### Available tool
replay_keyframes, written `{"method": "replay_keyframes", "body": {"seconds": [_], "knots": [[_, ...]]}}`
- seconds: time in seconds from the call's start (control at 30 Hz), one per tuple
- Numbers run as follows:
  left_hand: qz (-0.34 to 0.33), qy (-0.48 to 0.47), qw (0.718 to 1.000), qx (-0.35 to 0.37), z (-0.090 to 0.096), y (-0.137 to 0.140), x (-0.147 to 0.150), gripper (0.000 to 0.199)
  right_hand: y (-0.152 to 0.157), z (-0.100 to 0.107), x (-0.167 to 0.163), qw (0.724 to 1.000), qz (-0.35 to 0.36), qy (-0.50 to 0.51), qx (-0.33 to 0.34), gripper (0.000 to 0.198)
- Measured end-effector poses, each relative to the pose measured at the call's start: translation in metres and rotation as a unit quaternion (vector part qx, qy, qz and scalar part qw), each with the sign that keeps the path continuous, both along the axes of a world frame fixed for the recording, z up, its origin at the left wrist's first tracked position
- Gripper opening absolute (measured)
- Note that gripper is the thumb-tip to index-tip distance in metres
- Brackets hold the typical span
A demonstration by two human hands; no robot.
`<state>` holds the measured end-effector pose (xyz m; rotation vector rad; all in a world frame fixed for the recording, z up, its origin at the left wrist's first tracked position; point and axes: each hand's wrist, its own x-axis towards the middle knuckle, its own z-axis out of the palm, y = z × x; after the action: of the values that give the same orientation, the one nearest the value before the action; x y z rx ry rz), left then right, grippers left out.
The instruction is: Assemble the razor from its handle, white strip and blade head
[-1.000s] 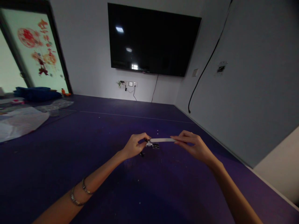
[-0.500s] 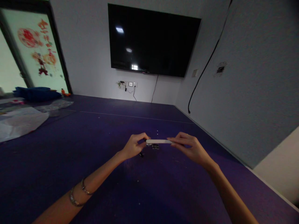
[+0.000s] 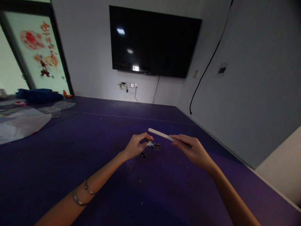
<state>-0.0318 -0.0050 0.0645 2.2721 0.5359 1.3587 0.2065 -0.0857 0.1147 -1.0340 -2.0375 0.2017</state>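
My right hand (image 3: 188,147) pinches a slim white flat stick (image 3: 160,133) with a rounded tip, which slants up to the left over the purple surface. My left hand (image 3: 137,145), fingertips pressed together, grips a small piece (image 3: 150,143) that looks whitish and clear with a dark part; its kind is too small to make out. Just right of that piece a small dark, shiny part (image 3: 157,146) shows, apparently lying on the surface. Another little black part (image 3: 143,154) is below my left fingers. The stick's tip is above my left fingertips, apart from the piece.
The purple surface (image 3: 113,125) carries a few tiny white specks. White sheets and clear plastic (image 3: 25,124) lie at the left, with a dark blue cloth bundle (image 3: 39,95) behind. A black cable (image 3: 207,69) hangs down the right wall, and a television (image 3: 155,44) is mounted ahead.
The white stick has swung from level at my left fingertips to a tilt, its left end raised and clear of them. My left hand stays nearly in place, and its small piece shows more.
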Motion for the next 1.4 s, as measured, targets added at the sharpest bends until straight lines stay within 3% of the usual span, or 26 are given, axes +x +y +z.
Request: {"method": "replay_keyframes", "body": {"seconds": [0.2,0.43,0.67,0.87,1.0,1.17,1.4], "knots": [[-0.003,-0.010,1.000,0.003,-0.002,0.001,-0.001,0.012,-0.005,-0.002,0.009,0.996,0.034,-0.011,-0.076,0.032],[-0.027,-0.001,1.000,-0.002,0.002,-0.003,0.001,0.003,-0.009,-0.002,0.012,0.994,0.036,-0.009,-0.103,0.029],[-0.043,-0.016,0.999,-0.014,0.006,-0.002,0.000,0.005,0.000,0.005,0.004,0.992,0.086,-0.054,-0.076,0.028],[-0.019,-0.012,1.000,-0.022,0.002,0.001,-0.002,0.004,0.001,0.004,0.001,0.998,0.021,-0.029,-0.044,0.029],[-0.048,-0.021,0.999,-0.015,0.003,-0.001,-0.002,0.006,-0.003,0.006,-0.002,0.995,0.057,-0.063,-0.043,0.030],[-0.021,0.002,1.000,-0.021,0.010,-0.008,-0.001,0.005,-0.003,0.007,0.000,0.998,0.025,-0.054,-0.011,0.030],[-0.051,-0.029,0.998,-0.020,0.011,-0.009,-0.002,0.002,-0.004,0.009,0.003,0.996,0.061,-0.067,-0.024,0.029]]}}
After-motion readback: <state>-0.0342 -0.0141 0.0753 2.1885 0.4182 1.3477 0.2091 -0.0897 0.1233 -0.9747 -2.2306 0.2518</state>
